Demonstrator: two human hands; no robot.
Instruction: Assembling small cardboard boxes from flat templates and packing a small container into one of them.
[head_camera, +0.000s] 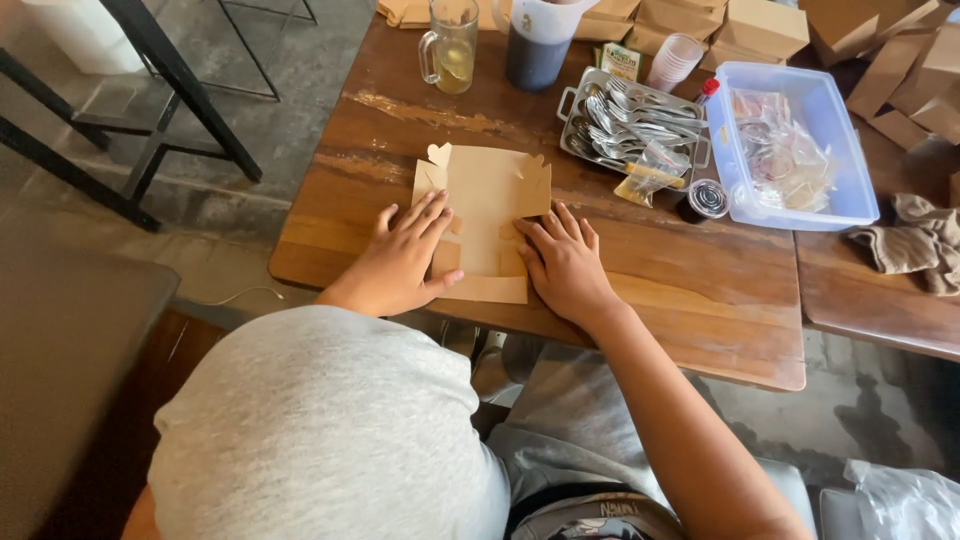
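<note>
flat brown cardboard box blank lay on the wooden table, near its front edge. left hand and right hand pressed flat on its lower side flaps, fingers spread, grasping nothing. judged early: only side flaps creased, walls not raised.

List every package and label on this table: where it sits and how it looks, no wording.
Flat box blank: table's near edge, under left hand and right hand; tan cardboard, unfolded.
Folded boxes: far edge, stacked; brown cardboard.
Small carton: behind the spoon tray; green and white, rectangular.
Plastic tub: right side; clear bluish, holding clear packets.
</note>
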